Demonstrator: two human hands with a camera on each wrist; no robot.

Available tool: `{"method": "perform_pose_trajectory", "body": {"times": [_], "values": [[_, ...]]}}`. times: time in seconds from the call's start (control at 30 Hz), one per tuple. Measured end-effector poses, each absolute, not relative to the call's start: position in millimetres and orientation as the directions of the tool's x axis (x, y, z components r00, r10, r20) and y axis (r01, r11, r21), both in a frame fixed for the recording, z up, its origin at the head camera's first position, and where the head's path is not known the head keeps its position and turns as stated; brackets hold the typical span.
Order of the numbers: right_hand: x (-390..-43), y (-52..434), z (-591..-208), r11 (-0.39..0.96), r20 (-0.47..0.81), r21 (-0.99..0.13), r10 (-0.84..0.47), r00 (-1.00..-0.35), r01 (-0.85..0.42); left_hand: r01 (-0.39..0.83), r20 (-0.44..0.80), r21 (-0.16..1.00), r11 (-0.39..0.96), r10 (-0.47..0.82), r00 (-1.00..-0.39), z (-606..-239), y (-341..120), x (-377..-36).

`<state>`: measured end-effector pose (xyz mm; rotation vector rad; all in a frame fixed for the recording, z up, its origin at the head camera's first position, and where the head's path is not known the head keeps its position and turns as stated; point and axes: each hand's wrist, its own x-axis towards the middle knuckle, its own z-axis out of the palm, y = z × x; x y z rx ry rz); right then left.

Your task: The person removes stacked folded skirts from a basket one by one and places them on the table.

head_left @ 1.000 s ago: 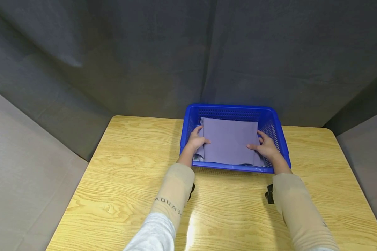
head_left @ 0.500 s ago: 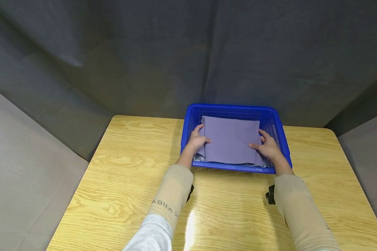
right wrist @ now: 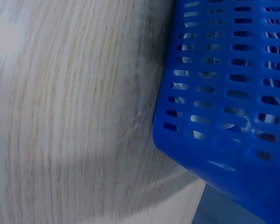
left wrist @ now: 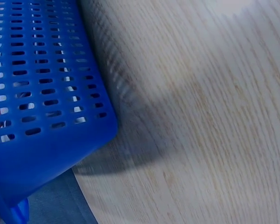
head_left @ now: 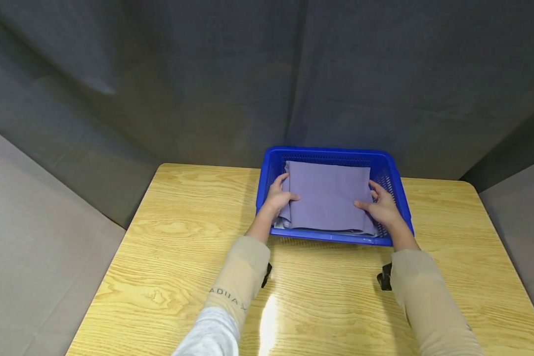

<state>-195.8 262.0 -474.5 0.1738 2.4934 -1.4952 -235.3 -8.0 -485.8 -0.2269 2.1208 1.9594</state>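
Note:
A folded purple-grey cloth (head_left: pixel 329 195) lies flat inside a blue plastic basket (head_left: pixel 333 238) in the head view. My left hand (head_left: pixel 277 196) grips its left side, thumb on top and the other fingers down by the edge. On the opposite side my right hand (head_left: pixel 381 207) holds the right edge, its thumb also on the upper face. Something shiny and silvery (head_left: pixel 281 224) shows under the cloth at the front left corner. In both wrist views the slotted basket wall hides what the hands do.
The basket stands on a wood-grain table (head_left: pixel 182 237), close to its back edge. Dark grey curtain (head_left: pixel 213 84) hangs right behind, and pale panels (head_left: pixel 35 247) flank the sides. Small black devices (head_left: pixel 384 277) sit under the forearms.
The cloth has shifted slightly toward the back of the basket and a little right, both hands moving with it. The basket has stayed almost in place.

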Motion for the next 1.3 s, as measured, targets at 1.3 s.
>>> {"method": "perform_pose_trajectory", "body": {"times": [1.3], "values": [[-181.0, 252.7, -432.6, 0.462, -0.200, -0.869, 0.005, -0.980, 0.180, -0.254, -0.254, 0.967, 0.006, 0.089, -0.963, -439.4, -26.4, -220.9]]}}
